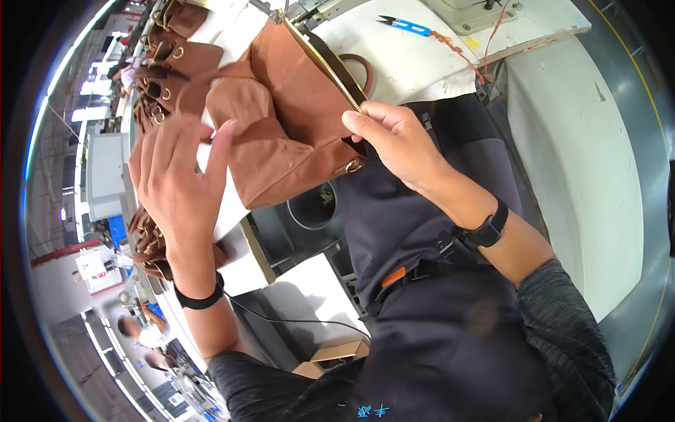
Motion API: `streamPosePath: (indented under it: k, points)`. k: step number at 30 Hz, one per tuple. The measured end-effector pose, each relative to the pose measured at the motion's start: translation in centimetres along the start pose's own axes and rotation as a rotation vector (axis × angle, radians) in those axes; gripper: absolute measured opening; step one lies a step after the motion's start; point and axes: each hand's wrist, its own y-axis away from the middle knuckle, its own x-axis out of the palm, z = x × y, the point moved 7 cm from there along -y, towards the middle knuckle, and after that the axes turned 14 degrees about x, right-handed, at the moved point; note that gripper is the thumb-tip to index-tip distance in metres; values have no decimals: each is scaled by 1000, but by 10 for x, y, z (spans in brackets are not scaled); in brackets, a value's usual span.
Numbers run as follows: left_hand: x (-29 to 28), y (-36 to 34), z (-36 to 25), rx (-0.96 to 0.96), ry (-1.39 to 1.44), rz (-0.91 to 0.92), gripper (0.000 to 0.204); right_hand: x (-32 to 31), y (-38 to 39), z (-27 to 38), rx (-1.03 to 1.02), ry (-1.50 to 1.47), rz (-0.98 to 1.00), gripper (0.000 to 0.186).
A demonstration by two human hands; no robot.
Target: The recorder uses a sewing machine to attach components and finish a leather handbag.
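A brown handbag (271, 158) lies partly over the edge of the white table in front of me. Along its upper right side runs a gold-toothed zipper (330, 70), its opening showing a dark inside. My right hand (397, 141) pinches the bag's edge at the near end of the zipper, thumb on top. A small gold ring fitting (352, 166) sits on the bag's side just below that hand. To the left of the bag, my left hand (176, 169) is raised, holding nothing, its thumb apart from the fingers.
More brown bags (165, 77) with gold rings are crowded along the left. Blue thread snips (406, 26) on an orange cord lie on the white tabletop (401, 60), near a sewing machine base (471, 14). Below stands a cardboard box (341, 349). Other people sit far left.
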Motion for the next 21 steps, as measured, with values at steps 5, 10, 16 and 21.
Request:
streamPosePath:
  k: [5,10,16,21]
  points:
    - [36,2,12,-106,-89,325,30,17,8,7,23,-234,66,19]
    - [28,-39,-33,-109,245,226,26,29,17,25,55,-626,162,21]
    - [59,-21,-68,-225,359,147,48,27,14,8,70,-612,137,23]
    - [55,-29,-62,-241,367,126,51,25,13,12,58,-422,77,29]
